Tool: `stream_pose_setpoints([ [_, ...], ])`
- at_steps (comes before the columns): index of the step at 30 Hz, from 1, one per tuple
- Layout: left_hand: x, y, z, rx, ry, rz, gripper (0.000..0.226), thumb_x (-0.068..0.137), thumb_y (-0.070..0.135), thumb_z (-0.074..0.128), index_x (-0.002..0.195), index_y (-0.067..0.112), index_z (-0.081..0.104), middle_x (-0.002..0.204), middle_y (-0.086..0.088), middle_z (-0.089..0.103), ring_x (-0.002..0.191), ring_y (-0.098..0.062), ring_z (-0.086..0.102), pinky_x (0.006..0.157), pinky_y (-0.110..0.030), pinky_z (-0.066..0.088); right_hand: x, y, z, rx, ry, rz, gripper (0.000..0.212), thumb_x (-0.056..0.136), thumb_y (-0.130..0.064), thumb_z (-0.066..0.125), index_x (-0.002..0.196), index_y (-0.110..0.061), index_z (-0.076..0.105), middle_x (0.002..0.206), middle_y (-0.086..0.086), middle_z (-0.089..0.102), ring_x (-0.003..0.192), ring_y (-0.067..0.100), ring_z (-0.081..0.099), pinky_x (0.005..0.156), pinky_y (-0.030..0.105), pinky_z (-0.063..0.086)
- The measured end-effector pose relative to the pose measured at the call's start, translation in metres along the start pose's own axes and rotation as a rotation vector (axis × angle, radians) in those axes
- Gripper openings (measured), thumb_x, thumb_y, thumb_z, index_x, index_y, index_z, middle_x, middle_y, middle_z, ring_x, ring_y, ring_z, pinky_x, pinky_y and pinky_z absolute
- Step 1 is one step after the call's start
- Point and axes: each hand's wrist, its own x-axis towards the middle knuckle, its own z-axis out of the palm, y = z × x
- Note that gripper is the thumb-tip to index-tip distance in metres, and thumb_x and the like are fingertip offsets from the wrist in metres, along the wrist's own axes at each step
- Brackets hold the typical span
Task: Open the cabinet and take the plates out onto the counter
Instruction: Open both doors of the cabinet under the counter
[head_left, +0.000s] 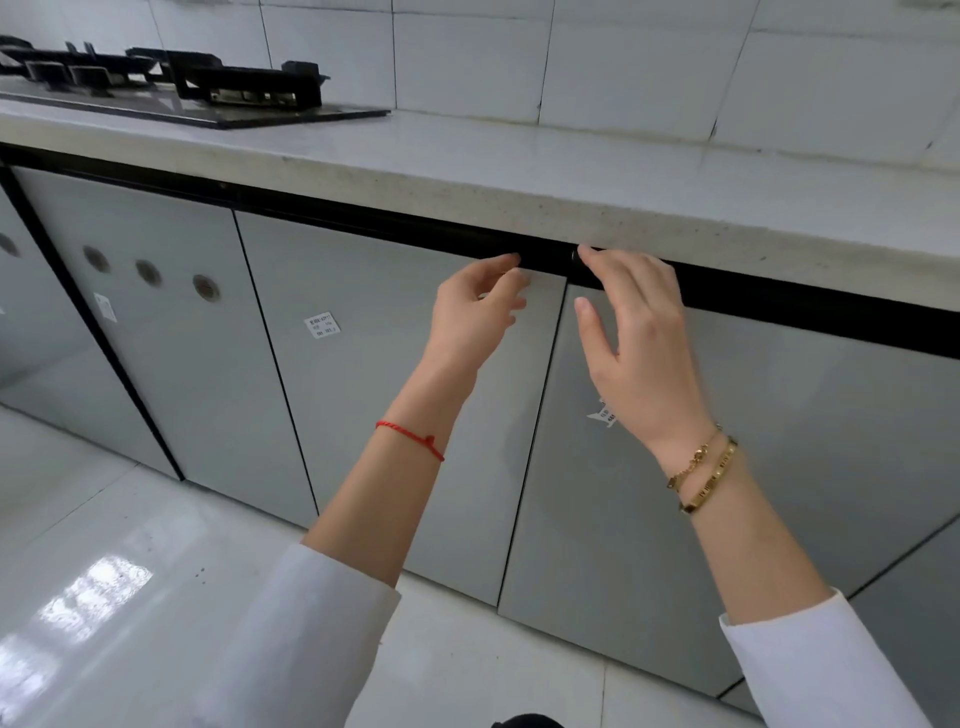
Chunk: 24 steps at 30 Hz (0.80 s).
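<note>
Two grey cabinet doors sit side by side below the white counter (519, 171), both closed. My left hand (475, 312) is at the top right corner of the left door (374, 395), fingers loosely curled with the fingertips at the black strip above it. My right hand (636, 343) is at the top left corner of the right door (779, 457), its fingers reaching up to the same black strip under the counter's edge. Neither hand holds anything. No plates are in view.
A black gas hob (171, 83) lies on the counter at the far left. A further grey door with three round vents (148, 273) stands left of the pair. White tiled wall behind, glossy white floor (130, 571) below.
</note>
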Motion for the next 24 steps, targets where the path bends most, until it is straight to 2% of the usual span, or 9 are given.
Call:
stream_pose_setpoints([
  [3,0.007,-0.001,0.006,-0.095,-0.015,-0.013,0.033,0.097,0.020,0.056,0.130,0.017,0.058,0.107,0.006,0.066,0.084,-0.002,0.064,0.074,-0.015,0.053,0.002,0.000,0.002,-0.026,0.005,-0.002,0.039,0.097,-0.019,0.046,0.134,-0.007,0.050,0.126,0.008,0.055,0.120,0.024,0.044,0.108,0.031,0.033],
  [6,0.012,-0.002,0.007,-0.167,-0.013,-0.033,0.030,0.098,0.017,0.055,0.127,0.015,0.059,0.104,0.006,0.063,0.085,-0.004,0.061,0.075,-0.017,0.050,0.003,-0.002,0.004,-0.049,0.010,-0.003,0.039,0.097,-0.017,0.047,0.134,-0.005,0.051,0.124,0.009,0.056,0.118,0.026,0.045,0.106,0.032,0.034],
  [10,0.010,-0.005,0.008,-0.143,-0.007,0.001,0.027,0.098,0.016,0.054,0.124,0.016,0.061,0.105,0.005,0.061,0.085,-0.004,0.058,0.077,-0.019,0.048,0.003,-0.005,0.003,-0.070,0.009,-0.002,0.039,0.097,-0.016,0.047,0.135,-0.005,0.050,0.125,0.009,0.055,0.118,0.026,0.045,0.105,0.034,0.036],
  [15,-0.001,-0.006,0.001,-0.102,0.008,0.035,0.025,0.097,0.017,0.055,0.121,0.018,0.063,0.096,0.011,0.060,0.082,0.000,0.057,0.073,-0.015,0.045,-0.003,-0.007,0.000,-0.069,0.028,-0.004,0.040,0.097,-0.015,0.045,0.136,-0.006,0.050,0.126,0.009,0.055,0.119,0.026,0.045,0.106,0.035,0.036],
  [18,-0.011,-0.005,-0.009,-0.079,0.009,0.058,0.022,0.097,0.018,0.055,0.117,0.022,0.065,0.097,0.012,0.060,0.084,0.000,0.057,0.071,-0.013,0.044,-0.008,-0.010,-0.001,-0.044,0.003,-0.021,0.040,0.097,-0.013,0.045,0.137,-0.005,0.048,0.132,0.009,0.055,0.123,0.026,0.045,0.111,0.036,0.033],
  [21,-0.026,-0.003,-0.022,-0.065,-0.001,0.084,0.020,0.097,0.018,0.056,0.113,0.025,0.065,0.096,0.012,0.060,0.086,-0.001,0.057,0.071,-0.012,0.045,-0.013,-0.017,0.000,0.011,-0.060,-0.014,0.043,0.099,-0.012,0.043,0.141,-0.006,0.043,0.139,0.008,0.051,0.132,0.024,0.041,0.116,0.029,0.025],
  [24,-0.041,0.001,-0.035,-0.055,-0.004,0.105,0.020,0.097,0.017,0.056,0.112,0.026,0.065,0.094,0.011,0.060,0.087,-0.003,0.056,0.073,-0.014,0.046,-0.020,-0.028,0.000,0.104,-0.072,-0.010,0.043,0.100,-0.012,0.042,0.142,-0.008,0.042,0.141,0.006,0.050,0.137,0.022,0.037,0.117,0.027,0.024],
])
